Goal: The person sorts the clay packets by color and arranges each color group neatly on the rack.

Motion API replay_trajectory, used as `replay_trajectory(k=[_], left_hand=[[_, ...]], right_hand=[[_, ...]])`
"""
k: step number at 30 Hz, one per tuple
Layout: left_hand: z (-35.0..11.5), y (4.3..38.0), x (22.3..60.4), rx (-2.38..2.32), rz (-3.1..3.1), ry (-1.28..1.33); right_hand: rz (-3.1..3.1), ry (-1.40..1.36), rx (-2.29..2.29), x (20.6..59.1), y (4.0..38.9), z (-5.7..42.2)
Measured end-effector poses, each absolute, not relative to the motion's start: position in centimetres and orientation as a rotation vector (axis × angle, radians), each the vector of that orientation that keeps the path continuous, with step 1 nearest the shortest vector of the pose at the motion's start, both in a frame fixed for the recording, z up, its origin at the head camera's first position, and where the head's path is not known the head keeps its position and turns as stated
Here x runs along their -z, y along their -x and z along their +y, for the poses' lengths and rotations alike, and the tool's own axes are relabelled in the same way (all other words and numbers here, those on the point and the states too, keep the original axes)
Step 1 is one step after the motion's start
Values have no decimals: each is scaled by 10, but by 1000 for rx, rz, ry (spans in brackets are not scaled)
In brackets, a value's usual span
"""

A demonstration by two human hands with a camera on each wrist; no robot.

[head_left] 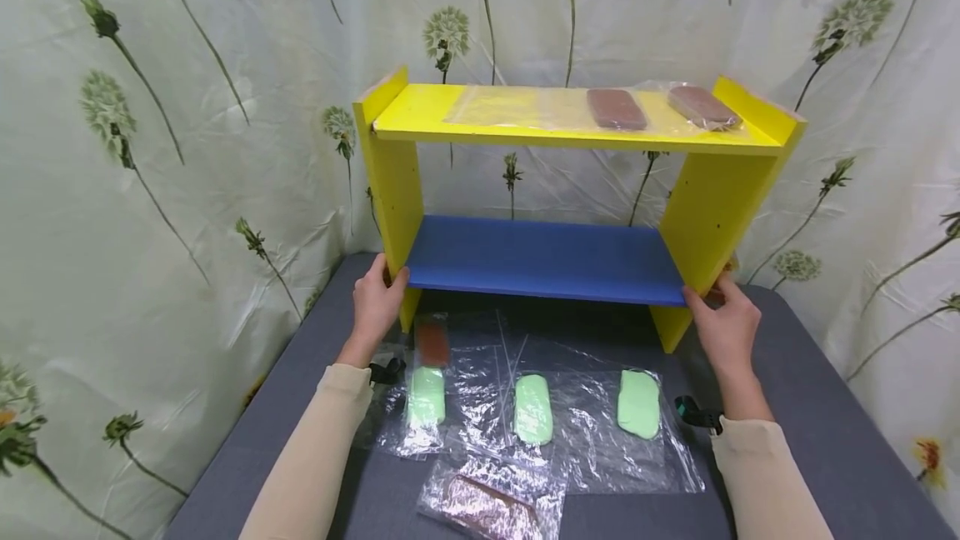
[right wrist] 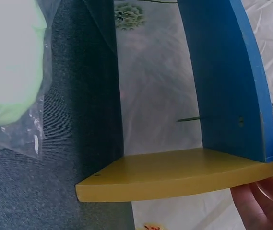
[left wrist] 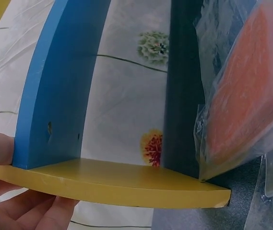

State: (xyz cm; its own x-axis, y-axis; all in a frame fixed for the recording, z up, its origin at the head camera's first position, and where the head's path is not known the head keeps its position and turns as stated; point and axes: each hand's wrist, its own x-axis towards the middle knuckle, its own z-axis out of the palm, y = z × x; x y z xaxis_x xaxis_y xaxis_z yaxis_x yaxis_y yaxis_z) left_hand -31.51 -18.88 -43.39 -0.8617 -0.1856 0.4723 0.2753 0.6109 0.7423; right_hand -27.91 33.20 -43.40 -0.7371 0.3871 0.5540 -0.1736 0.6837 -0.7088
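Note:
A small shelf unit stands on the dark table, with yellow side panels [head_left: 396,190], a yellow top and a blue lower board [head_left: 547,261]. My left hand [head_left: 375,302] grips the left panel at the blue board's height, thumb at the front and fingers round the outer side. On the opposite panel my right hand [head_left: 726,325] holds on the same way, its thumb at the board's corner. In the right wrist view, fingers [right wrist: 258,203] lie against the outside of the yellow panel. Two brown slabs [head_left: 617,109] in clear plastic rest on the top.
In front of the unit lie clear plastic bags with pale green slabs [head_left: 533,409]. A reddish slab [head_left: 432,343] in plastic lies near the left panel's foot. Closer in is a bagged brown slab [head_left: 491,508]. A flowered curtain [head_left: 225,148] hangs behind the table [head_left: 247,473].

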Motion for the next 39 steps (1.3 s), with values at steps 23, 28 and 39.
replay_trajectory(k=[23,28,39], left_hand=[[-192,311,428,1362,-2309,71],[-190,301,427,1296,-2313,94],[-179,276,417,1070,-2264,124]], right_hand=[[-2104,123,-1063,440,282,330],[-2101,113,-1077,441,281,330],[-2126,120,-1074,439,281,331]])
